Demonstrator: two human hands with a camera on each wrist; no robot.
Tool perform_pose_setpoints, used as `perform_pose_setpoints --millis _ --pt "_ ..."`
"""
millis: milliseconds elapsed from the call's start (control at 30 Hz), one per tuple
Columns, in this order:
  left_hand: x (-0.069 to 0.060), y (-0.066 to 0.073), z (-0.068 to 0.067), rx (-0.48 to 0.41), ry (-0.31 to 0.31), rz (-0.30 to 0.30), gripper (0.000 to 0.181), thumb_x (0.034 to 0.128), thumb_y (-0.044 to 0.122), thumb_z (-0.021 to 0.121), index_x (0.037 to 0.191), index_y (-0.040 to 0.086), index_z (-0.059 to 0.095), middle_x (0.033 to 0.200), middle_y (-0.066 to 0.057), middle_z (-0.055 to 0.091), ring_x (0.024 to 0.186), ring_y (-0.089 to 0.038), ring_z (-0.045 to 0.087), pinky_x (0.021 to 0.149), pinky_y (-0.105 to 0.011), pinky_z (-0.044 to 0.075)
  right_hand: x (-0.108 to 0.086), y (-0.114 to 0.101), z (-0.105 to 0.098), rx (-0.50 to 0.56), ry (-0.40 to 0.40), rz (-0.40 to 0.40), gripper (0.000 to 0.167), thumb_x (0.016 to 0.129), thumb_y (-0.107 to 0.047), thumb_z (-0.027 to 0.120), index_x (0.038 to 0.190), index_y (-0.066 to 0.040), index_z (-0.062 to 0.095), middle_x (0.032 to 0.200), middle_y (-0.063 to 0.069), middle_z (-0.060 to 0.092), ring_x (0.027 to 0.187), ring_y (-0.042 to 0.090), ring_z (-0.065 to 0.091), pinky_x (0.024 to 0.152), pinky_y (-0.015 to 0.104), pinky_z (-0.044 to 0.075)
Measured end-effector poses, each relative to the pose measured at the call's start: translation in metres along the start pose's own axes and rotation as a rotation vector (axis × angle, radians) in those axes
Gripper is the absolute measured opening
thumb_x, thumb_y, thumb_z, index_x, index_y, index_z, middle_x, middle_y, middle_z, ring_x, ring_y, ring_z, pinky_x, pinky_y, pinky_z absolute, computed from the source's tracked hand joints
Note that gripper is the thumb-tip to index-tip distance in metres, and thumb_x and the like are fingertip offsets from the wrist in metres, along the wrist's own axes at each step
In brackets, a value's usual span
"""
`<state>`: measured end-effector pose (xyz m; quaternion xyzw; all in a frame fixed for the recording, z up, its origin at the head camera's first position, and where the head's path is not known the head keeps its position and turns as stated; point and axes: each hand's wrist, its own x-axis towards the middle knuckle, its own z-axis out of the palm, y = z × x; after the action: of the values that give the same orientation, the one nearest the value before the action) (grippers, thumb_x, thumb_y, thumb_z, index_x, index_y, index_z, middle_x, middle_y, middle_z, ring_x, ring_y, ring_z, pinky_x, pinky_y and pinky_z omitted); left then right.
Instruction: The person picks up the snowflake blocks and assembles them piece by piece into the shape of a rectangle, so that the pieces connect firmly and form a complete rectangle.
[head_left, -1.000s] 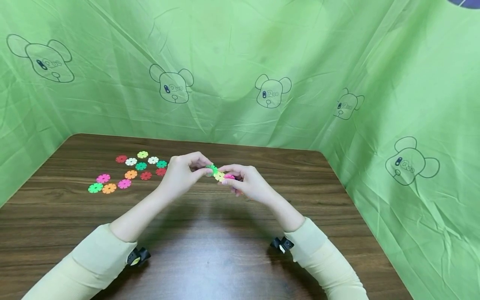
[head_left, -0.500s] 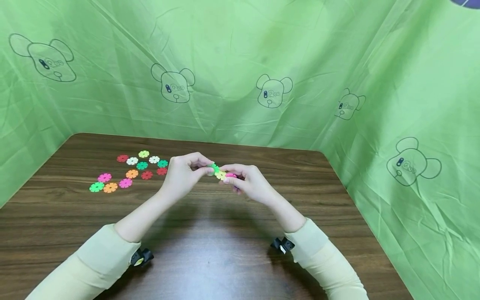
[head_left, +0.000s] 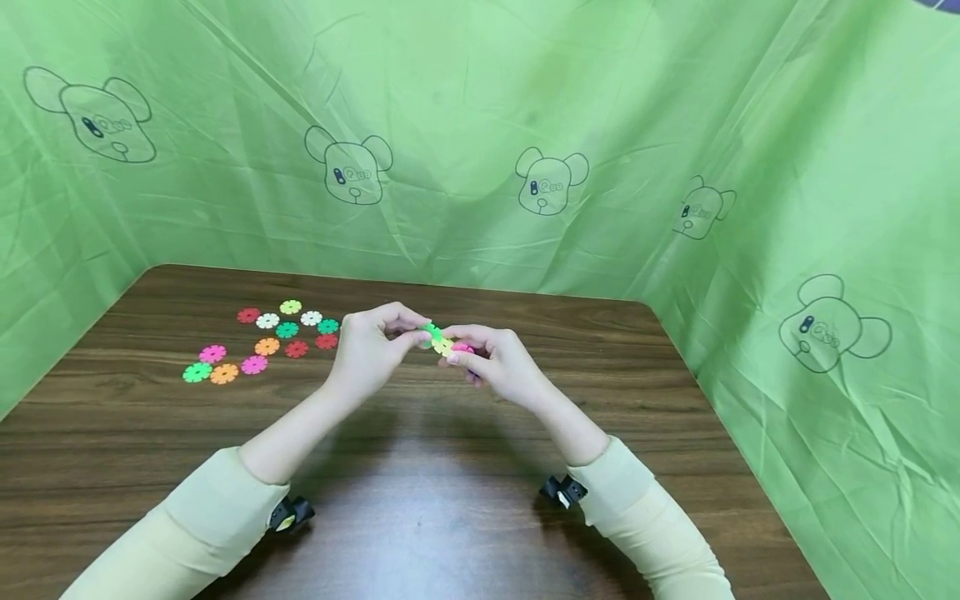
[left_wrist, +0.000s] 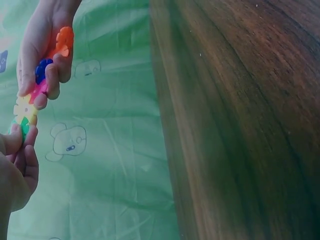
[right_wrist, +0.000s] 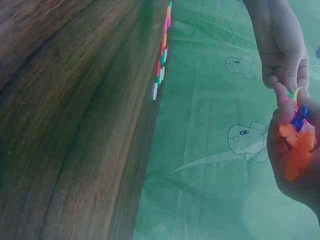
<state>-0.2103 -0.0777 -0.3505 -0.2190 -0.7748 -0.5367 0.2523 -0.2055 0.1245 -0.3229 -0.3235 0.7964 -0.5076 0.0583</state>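
Note:
A chain of toothed, flower-shaped plastic discs is held in the air between both hands, above the table. The left hand (head_left: 367,346) pinches the green disc (head_left: 432,332) at one end between thumb and fingers. Joined to it is a yellow disc (head_left: 443,347), followed by a pink disc (head_left: 463,348). The right hand (head_left: 506,367) grips the chain around the yellow and pink part, thumb on top. In the left wrist view a blue disc (left_wrist: 42,70) and an orange disc (left_wrist: 63,42) continue the chain beneath the right palm. Orange pieces (right_wrist: 300,152) show more fully in the right wrist view.
Several loose discs lie on the wooden table (head_left: 420,517) to the left, among them an orange disc (head_left: 224,373), a white disc (head_left: 311,318) and a red disc (head_left: 248,315). Green cloth (head_left: 450,233) printed with bear heads stands behind and at the sides.
Both hands keep hold of the chain and stay nearly in place. An orange piece below the right hand, visible earlier in the head view, is now hidden there.

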Motion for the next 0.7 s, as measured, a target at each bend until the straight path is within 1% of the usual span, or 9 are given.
perform_pose_setpoints --millis 133,267,367,467,500,567,600,667,700 --pt "-0.002 -0.004 0.001 -0.004 -0.018 -0.021 0.013 0.074 0.005 0.079 0.084 0.01 0.072 0.078 0.0 0.073 0.063 -0.009 0.067 0.05 -0.019 0.048 -0.002 -0.002 0.001 -0.016 -0.004 0.038 0.025 0.09 -0.004 0.061 0.115 0.001 0.062 0.083 0.015 0.071 0.053 0.029 0.051 0.045 0.021 0.042" --pt "-0.005 -0.008 0.001 -0.021 -0.056 -0.054 0.013 0.0756 0.007 0.078 0.086 0.01 0.07 0.079 0.0 0.073 0.066 -0.012 0.068 0.058 -0.021 0.053 -0.002 0.001 0.002 -0.021 -0.01 0.074 0.026 0.089 -0.004 0.063 0.115 -0.002 0.062 0.077 0.01 0.069 0.054 0.031 0.053 0.044 0.022 0.042" --pt "-0.006 -0.011 0.0 -0.015 -0.088 -0.062 0.014 0.077 0.01 0.077 0.088 0.013 0.07 0.08 0.002 0.073 0.069 -0.011 0.067 0.063 -0.021 0.054 -0.002 0.004 0.003 -0.019 -0.013 0.1 0.027 0.089 -0.006 0.064 0.116 -0.005 0.061 0.076 0.006 0.067 0.055 0.034 0.055 0.044 0.024 0.043" --pt "-0.005 -0.015 -0.003 0.011 -0.127 -0.063 0.015 0.0792 0.015 0.076 0.093 0.015 0.07 0.085 0.003 0.072 0.072 -0.009 0.067 0.065 -0.022 0.054 -0.002 0.005 0.002 0.006 -0.022 0.127 0.029 0.089 -0.007 0.065 0.117 -0.006 0.059 0.081 0.007 0.067 0.06 0.039 0.056 0.047 0.036 0.049" --pt "-0.005 -0.017 -0.004 0.018 -0.139 -0.064 0.017 0.0799 0.016 0.076 0.095 0.015 0.07 0.088 0.003 0.072 0.075 -0.008 0.067 0.067 -0.023 0.054 -0.003 0.005 0.001 0.019 -0.027 0.131 0.029 0.089 -0.007 0.065 0.117 -0.005 0.058 0.084 0.01 0.067 0.059 0.038 0.056 0.049 0.042 0.05" --pt "-0.003 -0.019 -0.01 0.038 -0.163 -0.07 0.022 0.0805 0.016 0.075 0.102 0.015 0.069 0.095 0.001 0.072 0.081 -0.01 0.067 0.071 -0.027 0.055 -0.003 0.005 0.0 0.034 -0.033 0.137 0.03 0.089 -0.007 0.064 0.118 -0.004 0.055 0.09 0.014 0.067 0.059 0.031 0.057 0.056 0.053 0.051" --pt "-0.001 -0.021 -0.014 0.052 -0.177 -0.071 0.025 0.0809 0.017 0.075 0.105 0.015 0.068 0.099 0.0 0.072 0.084 -0.013 0.068 0.073 -0.03 0.055 -0.004 0.005 -0.001 0.037 -0.036 0.14 0.031 0.089 -0.007 0.064 0.118 -0.003 0.054 0.092 0.016 0.067 0.06 0.026 0.057 0.056 0.052 0.051" --pt "0.002 -0.025 -0.024 0.091 -0.202 -0.084 0.033 0.0811 0.02 0.075 0.112 0.016 0.066 0.106 -0.001 0.07 0.093 -0.016 0.067 0.081 -0.036 0.054 -0.004 0.006 -0.003 0.028 -0.038 0.144 0.032 0.089 -0.007 0.064 0.118 -0.003 0.052 0.096 0.017 0.066 0.06 0.019 0.057 0.054 0.044 0.053" --pt "0.004 -0.027 -0.03 0.112 -0.22 -0.092 0.036 0.0812 0.021 0.075 0.115 0.016 0.064 0.109 -0.002 0.069 0.097 -0.019 0.066 0.086 -0.039 0.051 -0.005 0.007 -0.004 0.024 -0.039 0.146 0.032 0.09 -0.007 0.064 0.119 -0.002 0.051 0.097 0.018 0.066 0.061 0.019 0.057 0.053 0.039 0.053"
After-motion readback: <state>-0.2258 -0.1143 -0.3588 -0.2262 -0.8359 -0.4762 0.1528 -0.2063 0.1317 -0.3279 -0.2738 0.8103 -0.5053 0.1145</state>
